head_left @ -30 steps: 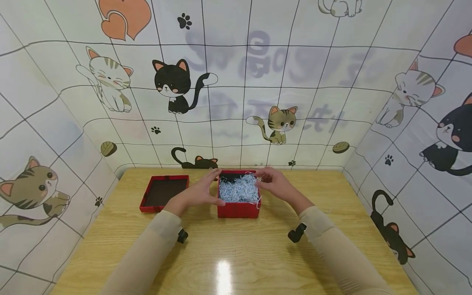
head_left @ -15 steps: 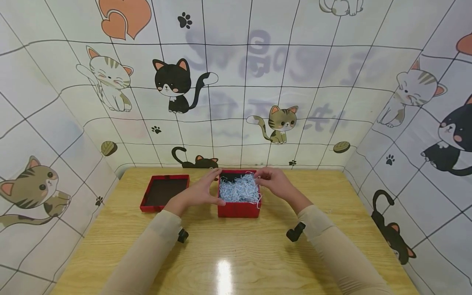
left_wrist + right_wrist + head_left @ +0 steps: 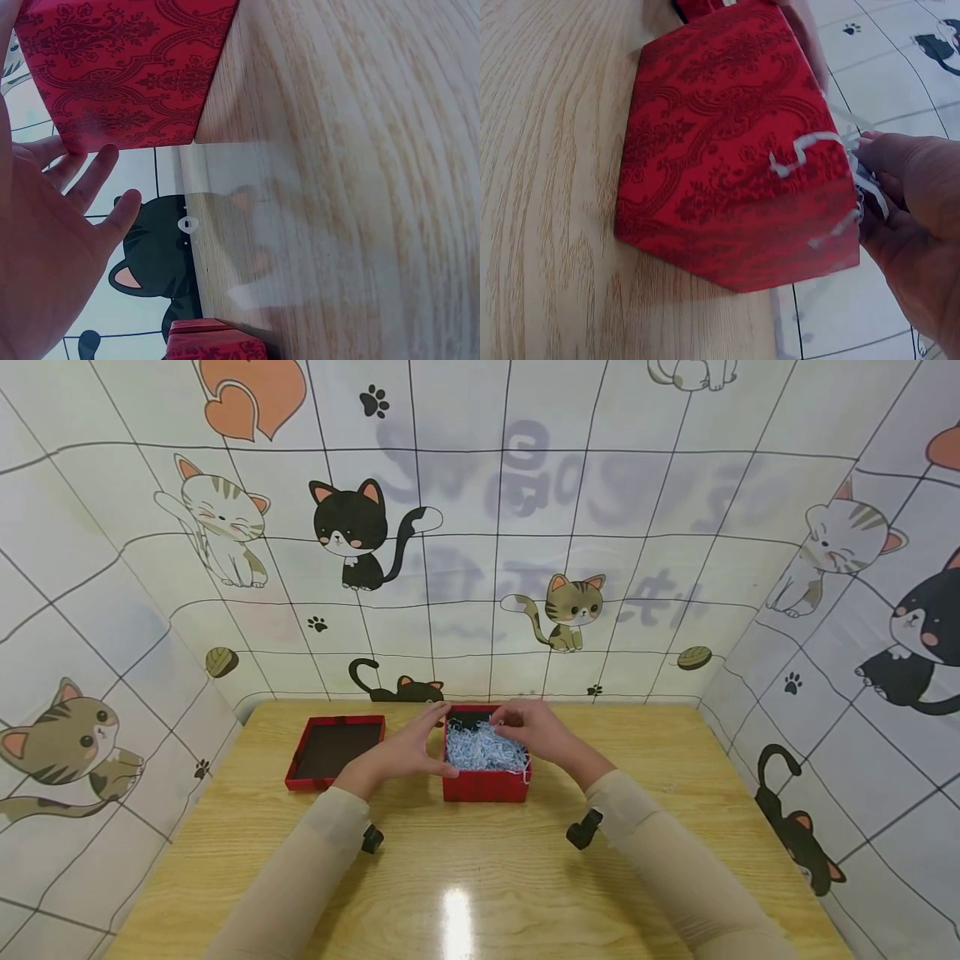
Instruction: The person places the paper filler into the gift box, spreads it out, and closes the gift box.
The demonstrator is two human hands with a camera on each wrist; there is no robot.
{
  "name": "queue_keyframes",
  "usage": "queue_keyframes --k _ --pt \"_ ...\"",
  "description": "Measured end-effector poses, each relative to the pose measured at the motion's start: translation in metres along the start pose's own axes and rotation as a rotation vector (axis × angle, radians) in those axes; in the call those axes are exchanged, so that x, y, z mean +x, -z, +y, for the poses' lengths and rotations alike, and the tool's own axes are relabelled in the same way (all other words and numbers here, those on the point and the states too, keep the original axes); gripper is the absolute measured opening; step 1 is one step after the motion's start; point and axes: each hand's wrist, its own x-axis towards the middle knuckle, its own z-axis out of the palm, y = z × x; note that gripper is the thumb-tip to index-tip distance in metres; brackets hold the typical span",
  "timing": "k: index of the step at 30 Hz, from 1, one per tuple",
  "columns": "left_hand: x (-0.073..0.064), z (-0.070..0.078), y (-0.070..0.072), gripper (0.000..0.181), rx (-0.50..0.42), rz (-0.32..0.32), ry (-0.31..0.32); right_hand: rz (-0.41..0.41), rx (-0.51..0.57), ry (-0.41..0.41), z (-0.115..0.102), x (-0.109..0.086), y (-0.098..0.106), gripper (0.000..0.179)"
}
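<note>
A red patterned gift box (image 3: 485,787) stands uncovered on the table, filled with pale blue shredded paper (image 3: 480,747). My left hand (image 3: 401,750) spans the box's left side, thumb at the front corner and fingertips at the back corner. In the left wrist view its fingers (image 3: 94,180) lie against the far edge of the red wall. My right hand (image 3: 536,727) is over the box's right back part, its bent fingers pinching at the paper. The right wrist view shows strands (image 3: 870,191) between its thumb and fingers; other strands hang over the rim.
A red box lid (image 3: 297,785) with a dark inside lies upturned to the left, close to my left wrist. The wooden table (image 3: 420,877) meets a cat-print backdrop (image 3: 465,635) right behind the box.
My right hand has moved left from the box's right rim to above the paper, and the paper heap at the right looks lower. The left hand keeps its place.
</note>
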Motion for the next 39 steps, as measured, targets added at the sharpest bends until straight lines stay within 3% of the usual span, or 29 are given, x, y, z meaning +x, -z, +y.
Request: queue_keyframes --k 6,11,17,23,29,35,39 --pt "-0.002 0.001 0.001 0.128 -0.021 -0.005 0.000 -0.117 -0.161 0.029 -0.011 0.010 -0.014 0.023" --pt "-0.001 0.000 0.002 0.127 -0.031 -0.007 -0.010 -0.222 -0.282 -0.017 -0.023 0.017 -0.022 0.037" --pt "0.000 -0.001 0.002 0.126 -0.034 -0.015 -0.016 -0.312 -0.341 -0.094 -0.031 0.027 -0.026 0.043" --pt "0.000 -0.003 0.002 0.127 -0.029 -0.016 -0.013 -0.356 -0.387 -0.095 -0.029 0.036 -0.030 0.046" --pt "0.001 -0.004 0.001 0.128 -0.030 -0.018 -0.013 -0.357 -0.387 -0.057 -0.030 0.033 -0.028 0.046" --pt "-0.001 -0.001 0.001 0.128 -0.033 -0.012 -0.005 -0.280 -0.332 0.072 -0.032 0.020 -0.012 0.041" --pt "-0.002 0.001 0.002 0.129 -0.031 -0.012 0.002 -0.235 -0.264 0.085 -0.032 0.010 0.001 0.040"
